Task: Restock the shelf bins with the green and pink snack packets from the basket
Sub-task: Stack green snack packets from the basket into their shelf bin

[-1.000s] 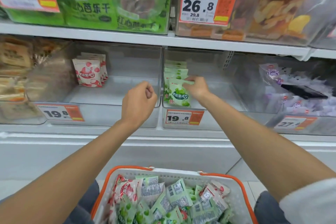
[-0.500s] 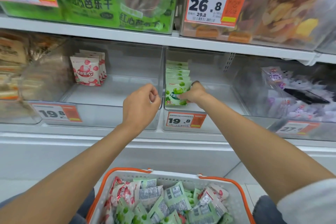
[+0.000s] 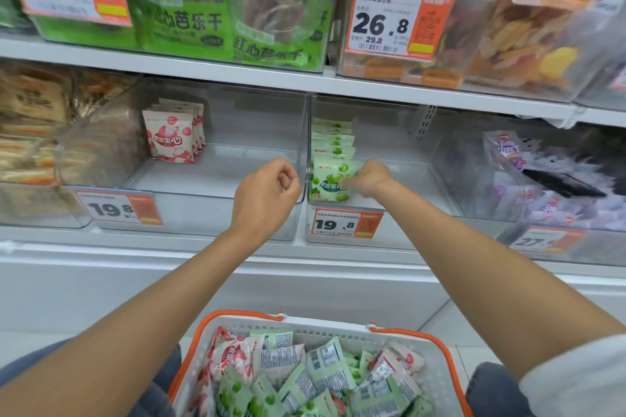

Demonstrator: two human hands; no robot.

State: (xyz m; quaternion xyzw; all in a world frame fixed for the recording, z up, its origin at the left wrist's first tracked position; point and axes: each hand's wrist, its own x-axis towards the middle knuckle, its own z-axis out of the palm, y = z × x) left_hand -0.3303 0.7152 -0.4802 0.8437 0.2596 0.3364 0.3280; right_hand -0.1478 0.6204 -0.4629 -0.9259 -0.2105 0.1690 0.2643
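Note:
An orange-rimmed white basket (image 3: 327, 323) sits low in front of me, with several green and pink packets (image 3: 315, 372) piled inside. In the right clear bin (image 3: 410, 176) stands a row of green packets (image 3: 333, 142). My right hand (image 3: 371, 178) holds the front green packet (image 3: 327, 181) upright at its right edge. The left clear bin (image 3: 216, 179) has a few pink packets (image 3: 169, 137) standing at its back left. My left hand (image 3: 264, 196) hovers at that bin's front right corner, fingers curled on nothing.
Price tags (image 3: 345, 223) hang on the bin fronts. A bin of purple packets (image 3: 528, 179) with a black object on top is at the right, brown packs (image 3: 30, 132) at the left. Guava bags (image 3: 237, 10) and dried fruit fill the shelf above.
My right hand has set the green packet from tilted to upright at the front of the row and lowered slightly. The left hand has barely moved.

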